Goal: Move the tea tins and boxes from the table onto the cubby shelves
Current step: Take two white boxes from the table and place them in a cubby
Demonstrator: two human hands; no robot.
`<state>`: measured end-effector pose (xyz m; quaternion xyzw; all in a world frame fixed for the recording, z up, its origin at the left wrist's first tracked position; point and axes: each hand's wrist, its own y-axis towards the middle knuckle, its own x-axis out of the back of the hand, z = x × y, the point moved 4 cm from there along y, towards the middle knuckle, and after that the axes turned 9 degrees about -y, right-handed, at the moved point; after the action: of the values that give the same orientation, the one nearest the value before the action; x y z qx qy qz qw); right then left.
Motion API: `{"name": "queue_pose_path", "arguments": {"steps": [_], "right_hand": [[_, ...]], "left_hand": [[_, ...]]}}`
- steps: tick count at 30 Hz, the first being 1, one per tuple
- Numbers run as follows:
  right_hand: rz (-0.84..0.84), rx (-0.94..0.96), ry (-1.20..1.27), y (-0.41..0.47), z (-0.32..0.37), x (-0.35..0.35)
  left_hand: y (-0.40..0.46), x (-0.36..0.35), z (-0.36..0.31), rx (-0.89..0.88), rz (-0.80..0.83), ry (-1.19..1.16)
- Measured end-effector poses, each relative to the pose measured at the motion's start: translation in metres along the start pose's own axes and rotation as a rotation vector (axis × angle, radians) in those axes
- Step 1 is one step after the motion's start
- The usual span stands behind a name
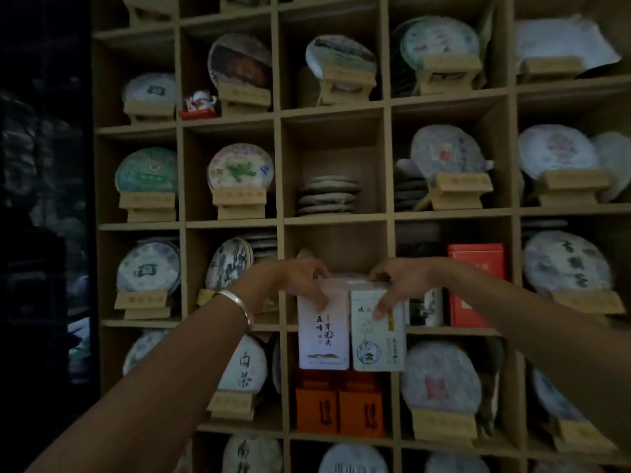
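A: What is the person wearing?

B: Very little shows. Only 2 forearms and 2 hands are in view, and both forearms are bare, with no sleeve reaching into view on either one.

A: Any jewellery?

B: 1 piece. A bracelet [239, 303] circles the left wrist, just behind the left hand [300, 278]. It is a plain, smooth, silver-coloured band, fairly broad, and it catches a pale highlight along its outer edge.

A: And the right hand [397, 279]?

B: Bare, and so is the wrist behind it. The light is dim, so whether any finger carries a ring cannot be told.
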<state>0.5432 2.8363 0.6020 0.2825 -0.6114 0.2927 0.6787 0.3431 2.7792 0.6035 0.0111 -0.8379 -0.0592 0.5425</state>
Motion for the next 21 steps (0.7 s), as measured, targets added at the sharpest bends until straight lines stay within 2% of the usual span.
{"name": "queue_pose_path", "arguments": {"steps": [8,21], "right_hand": [[-0.027,0.005,-0.036,0.085,-0.017,0.019],[0.021,-0.125,-0.018,0.159,-0.039,0.01]], "left_hand": [[0.073,0.026,0.043,0.058,-0.093,-0.032],[0.134,0.026,0.08,0.062,-0.035,-0.016]]}}
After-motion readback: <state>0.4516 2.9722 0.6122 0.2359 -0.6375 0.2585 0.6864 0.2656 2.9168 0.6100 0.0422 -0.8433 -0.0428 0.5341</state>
